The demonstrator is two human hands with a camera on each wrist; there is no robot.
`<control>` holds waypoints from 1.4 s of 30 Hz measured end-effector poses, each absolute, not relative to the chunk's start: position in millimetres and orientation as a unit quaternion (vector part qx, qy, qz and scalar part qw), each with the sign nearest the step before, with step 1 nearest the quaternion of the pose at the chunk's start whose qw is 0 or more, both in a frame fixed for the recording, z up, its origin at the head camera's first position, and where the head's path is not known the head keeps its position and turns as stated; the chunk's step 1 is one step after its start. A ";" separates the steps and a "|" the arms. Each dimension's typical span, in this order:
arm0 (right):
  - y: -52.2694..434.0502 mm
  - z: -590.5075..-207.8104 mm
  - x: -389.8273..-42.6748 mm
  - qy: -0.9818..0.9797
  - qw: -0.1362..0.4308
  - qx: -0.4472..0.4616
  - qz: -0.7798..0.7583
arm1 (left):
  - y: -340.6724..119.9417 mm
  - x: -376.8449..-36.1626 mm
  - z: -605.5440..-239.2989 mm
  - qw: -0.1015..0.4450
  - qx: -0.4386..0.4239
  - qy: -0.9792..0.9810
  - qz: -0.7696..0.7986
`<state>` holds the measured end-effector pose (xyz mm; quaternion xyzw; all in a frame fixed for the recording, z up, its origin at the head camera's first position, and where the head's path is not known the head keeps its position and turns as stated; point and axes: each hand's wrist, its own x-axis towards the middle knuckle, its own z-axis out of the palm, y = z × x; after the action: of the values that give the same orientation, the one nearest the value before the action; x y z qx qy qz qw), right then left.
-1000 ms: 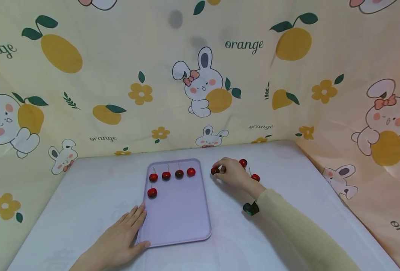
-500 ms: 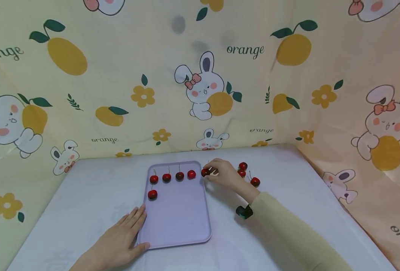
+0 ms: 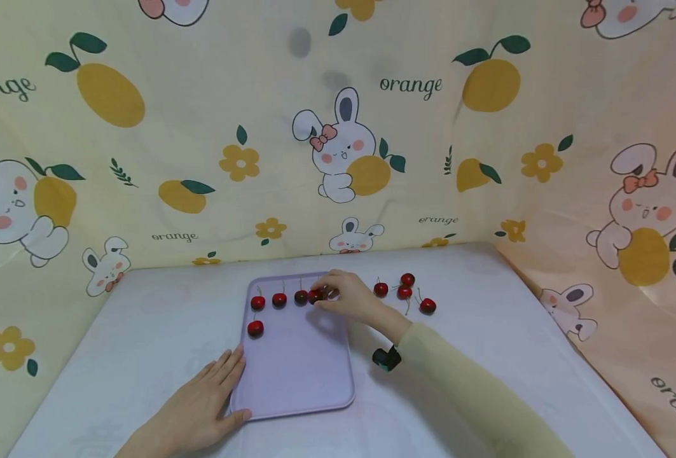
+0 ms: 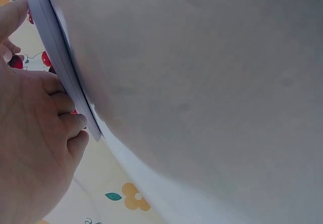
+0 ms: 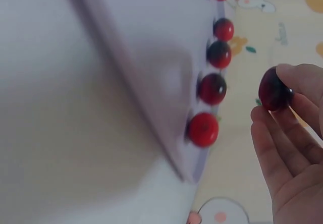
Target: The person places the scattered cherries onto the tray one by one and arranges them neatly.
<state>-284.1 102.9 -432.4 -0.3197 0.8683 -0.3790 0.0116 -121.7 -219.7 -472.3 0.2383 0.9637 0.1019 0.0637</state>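
The right hand pinches a cherry over the tray's far edge. Four cherries lie near the desk's far edge. The left hand lies flat, fingers spread, at the tray's near corner.

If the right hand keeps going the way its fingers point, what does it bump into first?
Probably the row of cherries on the tray. The right hand, pinching a cherry, points left along that row; it may be passing above them, since height is unclear.

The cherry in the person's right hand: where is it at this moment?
In the head view the cherry is pinched by the right hand over the far right of the purple tray, next to the row of cherries along its far edge.
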 end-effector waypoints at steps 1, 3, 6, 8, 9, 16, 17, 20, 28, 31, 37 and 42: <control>99.0 -432.5 -284.2 0.867 0.012 -0.326 -0.378 | -220.0 -121.6 -472.3 0.062 0.240 0.963 0.102; 91.3 -433.3 -284.4 0.863 0.013 -0.337 -0.376 | -220.3 -121.8 -472.5 0.064 0.239 0.964 0.101; 80.1 -434.7 -283.6 0.856 0.021 -0.352 -0.378 | -220.5 -122.3 -473.4 0.071 0.235 0.964 0.100; 73.3 -435.0 -282.1 0.852 0.026 -0.360 -0.380 | -220.7 -122.6 -474.0 0.070 0.234 0.965 0.097; 70.1 -435.2 -281.1 0.850 0.029 -0.363 -0.381 | -220.8 -122.7 -474.3 0.067 0.235 0.965 0.096; 53.7 -437.3 -272.5 0.850 0.042 -0.369 -0.374 | -220.2 -122.2 -474.7 0.055 0.239 0.965 0.093; 52.0 -437.7 -271.8 0.850 0.043 -0.370 -0.372 | -220.0 -122.3 -474.9 0.057 0.238 0.965 0.094; 47.2 -439.2 -271.0 0.855 0.046 -0.369 -0.362 | -220.0 -122.0 -475.1 0.057 0.237 0.966 0.092; 36.7 -449.1 -271.9 0.864 0.076 -0.357 -0.347 | -221.0 -122.6 -472.3 0.065 0.237 0.965 0.094; 34.1 -451.9 -272.1 0.867 0.078 -0.358 -0.338 | -220.3 -123.1 -471.3 0.078 0.231 0.965 0.095; 32.0 -455.1 -272.2 0.876 0.089 -0.354 -0.316 | -220.4 -123.3 -470.2 0.081 0.230 0.965 0.098; 30.8 -458.1 -272.1 0.877 0.096 -0.354 -0.310 | -220.9 -122.9 -470.5 0.076 0.234 0.964 0.102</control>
<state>-272.1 30.8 -458.1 -0.3543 0.8770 -0.3103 0.0958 -122.9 -220.9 -470.5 0.2340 0.9639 0.1019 0.0756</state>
